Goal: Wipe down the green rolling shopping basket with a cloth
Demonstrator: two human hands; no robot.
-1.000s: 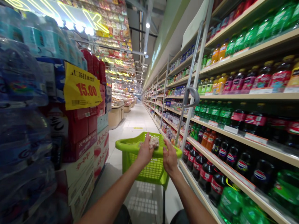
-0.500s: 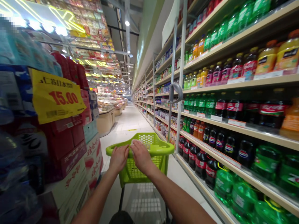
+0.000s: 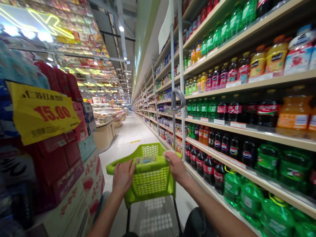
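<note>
A lime-green shopping cart [image 3: 153,182] with a perforated plastic basket stands in front of me in the aisle. Its handle carries a small clear-covered panel [image 3: 146,159] in the middle. My left hand [image 3: 123,175] is closed over the left part of the handle, fingers curled out of sight over the top. On the right side of the handle, my right hand [image 3: 176,167] is wrapped round the bar. Something small and whitish [image 3: 165,154] shows at its fingertips; I cannot make out what it is. Both forearms reach up from the bottom edge.
Shelves of bottled drinks [image 3: 219,131] line the right side, with a grey handle [image 3: 178,99] on an upright pole. Close on the left rise stacked drink cartons [image 3: 59,158] bearing a yellow price sign [image 3: 44,112]. Display counters [image 3: 105,133] stand farther along the white-floored aisle [image 3: 134,128].
My right hand has moved right along the handle, away from my left hand, uncovering the middle panel. The view has swung slightly right, so shelves and sign sit farther left.
</note>
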